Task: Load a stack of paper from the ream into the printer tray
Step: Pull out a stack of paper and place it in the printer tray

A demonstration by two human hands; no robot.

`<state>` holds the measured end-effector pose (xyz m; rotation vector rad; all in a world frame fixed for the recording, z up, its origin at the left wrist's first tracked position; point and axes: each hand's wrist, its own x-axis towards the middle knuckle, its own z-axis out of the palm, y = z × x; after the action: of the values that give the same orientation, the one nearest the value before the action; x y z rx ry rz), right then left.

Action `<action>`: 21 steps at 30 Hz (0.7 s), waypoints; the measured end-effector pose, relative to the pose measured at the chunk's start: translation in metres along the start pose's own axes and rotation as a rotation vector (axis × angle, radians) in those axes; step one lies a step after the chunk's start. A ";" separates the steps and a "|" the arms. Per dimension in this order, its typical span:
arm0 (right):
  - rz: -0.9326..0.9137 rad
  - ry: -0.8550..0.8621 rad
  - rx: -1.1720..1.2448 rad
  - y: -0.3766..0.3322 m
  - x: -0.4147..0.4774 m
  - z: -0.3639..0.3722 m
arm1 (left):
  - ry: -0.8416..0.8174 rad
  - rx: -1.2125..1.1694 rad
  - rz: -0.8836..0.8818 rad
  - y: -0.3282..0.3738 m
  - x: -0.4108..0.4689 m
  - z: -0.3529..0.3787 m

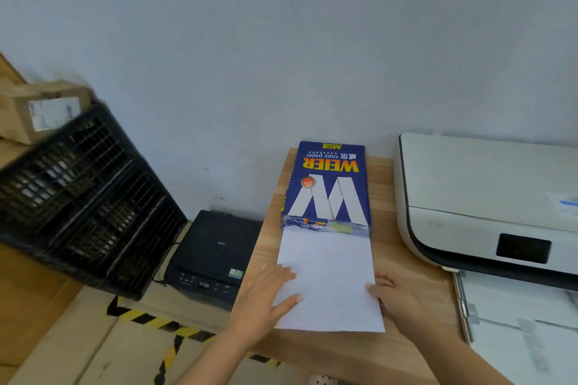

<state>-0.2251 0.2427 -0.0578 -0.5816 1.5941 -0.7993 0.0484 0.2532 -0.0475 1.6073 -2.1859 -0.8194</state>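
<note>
Ream (328, 187): laid flat on the wooden bench (384, 184), closed end at 12 o'clock against the wall, torn-open end at 6 o'clock toward the person; this way round, sheets can be drawn straight out toward the body.
Paper stack (328, 278): white sheets drawn partly out of the wrapper mouth, resting on the bench, near edge just short of the bench's front edge.
Left hand (266, 303): set at the stack's 9 o'clock edge, fingers spread open and laid flat on the top sheet; nothing is clasped, the stack appears only steadied or squared.
Right hand (397, 297): set at the stack's 3 o'clock edge, thumb tip on the top sheet, fingers beside the edge; whether they reach under the stack cannot be told.
Printer (488, 197): white, at 3 o'clock of the ream, close enough for a short carry.
Printer tray (525, 322): pulled out toward 5 o'clock, sheets apparently already in it; cut off by the frame's right edge.
Stack thickness: not readable, the side being hidden by both hands.
Black device (215, 256): lower, at 9 o'clock of the bench; function unclear.
Black crates (84, 197): at 10 o'clock, blurred.
</note>
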 end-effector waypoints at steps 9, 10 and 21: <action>-0.131 -0.156 0.021 -0.017 -0.034 -0.018 | 0.051 -0.288 -0.296 0.013 0.025 -0.013; -0.157 -0.162 0.020 -0.023 -0.036 -0.019 | 0.067 -0.375 -0.334 0.015 0.028 -0.014; -0.370 -0.097 -0.056 -0.108 -0.032 -0.016 | 0.382 -0.836 -0.281 0.051 0.085 -0.067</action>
<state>-0.2416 0.2003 0.0462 -0.9602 1.4423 -0.9845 0.0186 0.1663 0.0286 1.4527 -1.1245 -1.1739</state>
